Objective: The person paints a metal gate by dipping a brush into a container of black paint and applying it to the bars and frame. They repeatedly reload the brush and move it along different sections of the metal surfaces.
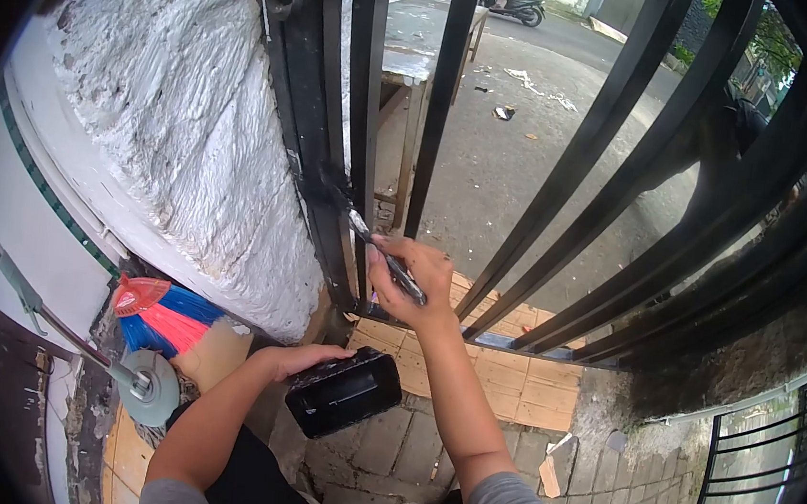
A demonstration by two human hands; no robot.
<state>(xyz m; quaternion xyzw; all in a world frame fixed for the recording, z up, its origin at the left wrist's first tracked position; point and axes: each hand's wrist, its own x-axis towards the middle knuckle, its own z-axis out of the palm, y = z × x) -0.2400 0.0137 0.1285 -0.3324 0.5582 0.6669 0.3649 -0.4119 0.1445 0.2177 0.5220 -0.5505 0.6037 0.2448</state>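
My right hand [413, 277] is closed around the handle of a paintbrush [359, 223]. The dark bristles meet the black metal gate [319, 139] at its left post, beside the rough white wall. Lower down, my left hand [309, 361] grips the edge of a black rectangular paint container [301, 414], tilted toward me. Dark paint seems to lie inside it. Some of my left fingers are hidden behind the container.
Cardboard [531, 390] lies under the gate on the paving. A red-and-blue broom [167, 318] and a mop [148, 378] stand at the left. Beyond the bars are a worn table [413, 37], a motorbike [516, 5] with a rider, and a dark figure at the right.
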